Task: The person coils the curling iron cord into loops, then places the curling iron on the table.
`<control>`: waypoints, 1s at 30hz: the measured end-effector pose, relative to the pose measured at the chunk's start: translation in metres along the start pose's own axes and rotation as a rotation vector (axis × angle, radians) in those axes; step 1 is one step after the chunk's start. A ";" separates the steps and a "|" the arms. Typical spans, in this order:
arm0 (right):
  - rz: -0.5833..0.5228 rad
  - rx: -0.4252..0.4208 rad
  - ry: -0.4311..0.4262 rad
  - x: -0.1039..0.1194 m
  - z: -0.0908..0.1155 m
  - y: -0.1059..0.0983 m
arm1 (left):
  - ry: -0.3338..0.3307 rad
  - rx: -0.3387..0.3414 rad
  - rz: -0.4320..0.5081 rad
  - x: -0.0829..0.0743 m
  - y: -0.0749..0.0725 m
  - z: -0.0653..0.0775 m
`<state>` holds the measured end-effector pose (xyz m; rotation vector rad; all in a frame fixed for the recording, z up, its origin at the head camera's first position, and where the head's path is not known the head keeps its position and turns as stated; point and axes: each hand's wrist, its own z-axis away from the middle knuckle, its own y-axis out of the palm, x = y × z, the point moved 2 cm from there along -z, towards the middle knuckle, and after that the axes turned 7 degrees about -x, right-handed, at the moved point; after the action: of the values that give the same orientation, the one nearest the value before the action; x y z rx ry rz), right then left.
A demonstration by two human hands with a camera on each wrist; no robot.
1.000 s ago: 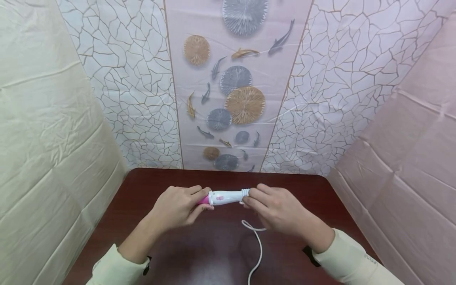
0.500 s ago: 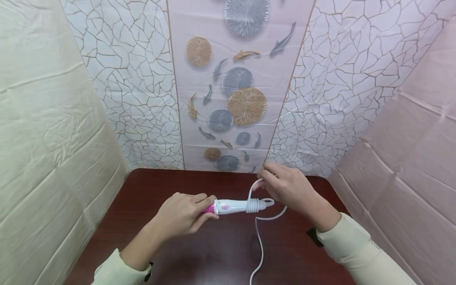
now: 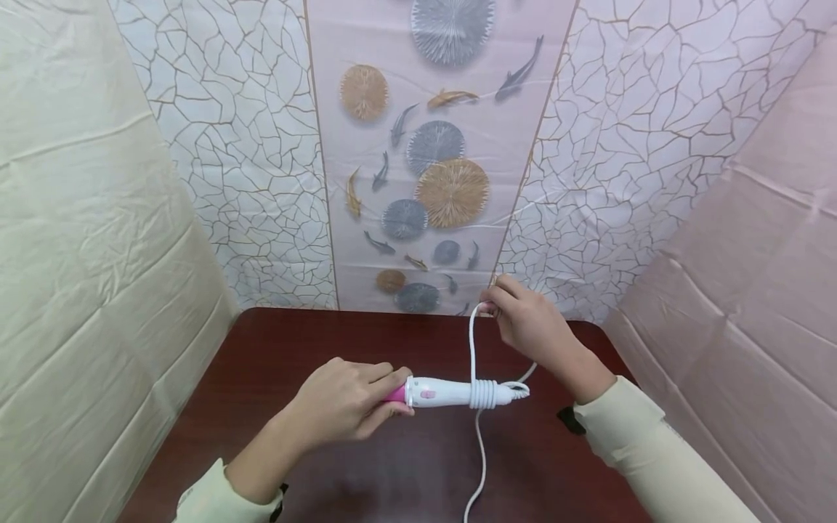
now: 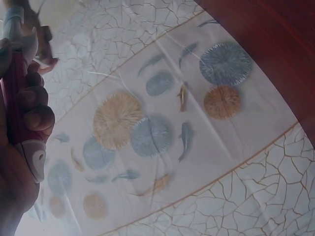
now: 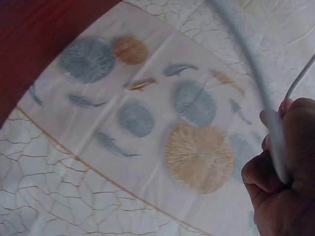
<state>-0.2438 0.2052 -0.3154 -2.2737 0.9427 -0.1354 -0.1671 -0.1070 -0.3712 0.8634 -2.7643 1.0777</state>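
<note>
Fingers (image 3: 390,383) curled: L hand (image 3: 341,401) grips wand (image 3: 443,393), R hand (image 3: 531,325) pinches cord (image 3: 472,341).

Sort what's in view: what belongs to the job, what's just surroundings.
Job:
White-and-pink plastic wand-shaped appliance, in the left grip
Thin white cord, wound around one end, pinched in the right grip

Surroundings:
Dark red-brown glossy table
Pale creased backdrop printed with fish and discs
Pale creased side sheets

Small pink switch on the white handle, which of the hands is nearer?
Left. The left hand grips the pink section just left of the small pink switch; the right hand is farther away, up and to the right, holding the thin white cord.
</note>
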 end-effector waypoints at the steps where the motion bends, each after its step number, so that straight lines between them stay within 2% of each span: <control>1: 0.004 0.010 0.013 -0.002 0.003 0.003 | 0.004 -0.007 0.001 0.000 0.000 -0.001; 6: 0.000 0.070 0.063 -0.008 0.020 0.023 | 0.005 -0.031 -0.029 0.000 -0.002 -0.003; 9: -0.063 0.095 0.122 -0.007 0.029 0.034 | 0.000 -0.032 -0.049 0.001 -0.002 -0.002; 14: -0.185 0.175 0.267 -0.002 0.038 0.047 | -0.006 -0.024 -0.057 0.003 -0.001 -0.001; 17: -0.204 0.217 0.292 0.004 0.044 0.050 | -0.027 -0.028 -0.049 0.005 -0.003 0.000; 20: -0.175 0.219 0.232 0.011 0.052 0.051 | -0.049 -0.033 -0.051 0.009 -0.005 0.000; 26: 0.000 0.127 -0.031 0.024 0.080 0.057 | -0.088 -0.019 -0.080 0.016 -0.010 0.002; 30: -0.015 0.068 -0.179 0.036 0.088 0.059 | -0.107 -0.019 -0.081 0.019 -0.012 0.003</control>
<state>-0.2233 0.1986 -0.4253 -2.1895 0.8150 0.0287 -0.1762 -0.1254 -0.3617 1.0508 -2.7915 1.0200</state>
